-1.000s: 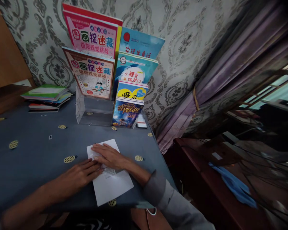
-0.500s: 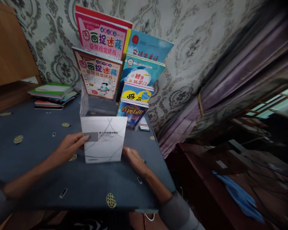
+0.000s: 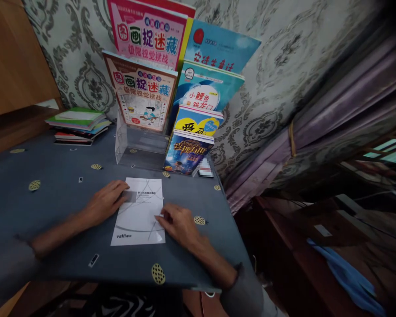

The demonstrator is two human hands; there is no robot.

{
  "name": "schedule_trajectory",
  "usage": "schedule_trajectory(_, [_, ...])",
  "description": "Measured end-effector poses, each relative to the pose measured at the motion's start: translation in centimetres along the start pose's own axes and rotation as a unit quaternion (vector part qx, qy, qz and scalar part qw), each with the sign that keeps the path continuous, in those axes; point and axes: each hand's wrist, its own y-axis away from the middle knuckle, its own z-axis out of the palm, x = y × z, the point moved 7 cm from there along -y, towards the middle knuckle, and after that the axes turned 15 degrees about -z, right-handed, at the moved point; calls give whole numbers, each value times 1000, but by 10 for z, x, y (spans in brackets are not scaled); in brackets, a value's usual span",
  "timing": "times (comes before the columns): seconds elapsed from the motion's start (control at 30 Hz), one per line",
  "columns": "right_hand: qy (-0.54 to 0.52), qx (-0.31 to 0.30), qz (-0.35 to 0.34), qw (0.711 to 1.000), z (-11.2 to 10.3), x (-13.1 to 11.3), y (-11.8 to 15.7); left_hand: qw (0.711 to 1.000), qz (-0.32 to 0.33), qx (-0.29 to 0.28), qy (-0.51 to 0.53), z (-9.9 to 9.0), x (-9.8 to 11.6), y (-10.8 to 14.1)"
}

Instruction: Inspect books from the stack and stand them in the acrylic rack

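Note:
A white booklet (image 3: 141, 220) with a grey block, thin curved lines and "vatti" print lies flat, or nearly so, on the dark patterned tablecloth. My left hand (image 3: 107, 202) grips its upper left edge, fingertips and thumb at the grey block. At the right edge my right hand (image 3: 180, 224) pinches it, the thumb over the cover and the other fingers curled. Just beyond the booklet stands a clear tiered rack (image 3: 140, 160), its bottom left pocket bare. Upright in it are a brown picture book (image 3: 145, 99), a pink one (image 3: 148, 39) and several blue and yellow books.
A stack of books (image 3: 77, 123) lies at the back left beside a wooden cabinet (image 3: 20, 57). A small pixelated item (image 3: 205, 168) sits right of the rack. The table's right edge drops off near a purple curtain (image 3: 267, 163). Patterned wallpaper stands behind.
The booklet has gone from standing upright before the rack to lying down on the table. Both hands stay at its sides. The view has shifted slightly, bringing the rack closer.

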Motion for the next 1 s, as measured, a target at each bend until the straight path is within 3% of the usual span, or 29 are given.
schedule_trajectory(0.1, [2, -58, -194, 979, 19, -40, -23, 998, 48, 12, -49, 17, -5, 2])
schedule_trajectory(0.17, [9, -102, -284, 953, 35, -59, -38, 997, 50, 10, -55, 26, -15, 2])
schedule_trajectory(0.33, [24, -151, -348, 925, 58, -68, -69, 998, 46, -20, -25, 26, -37, -4])
schedule_trajectory(0.47, [13, -160, -354, 921, 63, -55, -83, 999, 32, -35, 11, 15, -38, -14])
schedule_trajectory(0.73, [11, -120, -292, 949, 61, -15, -109, 999, 2, -19, 34, 12, -36, -21])
schedule_trajectory(0.87, [3, -103, -279, 955, 61, -4, -111, 1000, -5, -22, 19, 15, -37, -20])
schedule_trajectory(1.0, [11, -82, -212, 974, 52, 17, -102, 1000, -5, -14, -9, 14, -34, -19])
